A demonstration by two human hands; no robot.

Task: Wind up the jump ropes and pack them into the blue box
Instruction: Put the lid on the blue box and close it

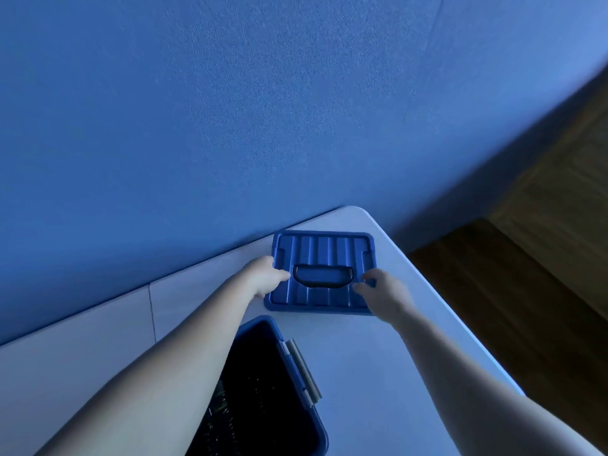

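Both hands on the blue ribbed lid (324, 258) at the table's (355, 357) far right corner: left hand (265, 278) and right hand (378, 289) each gripping a side edge. Probably the closing step; next, lifting the lid onto the open box (260, 390) at the near edge. Dark inside, ropes not clearly visible.
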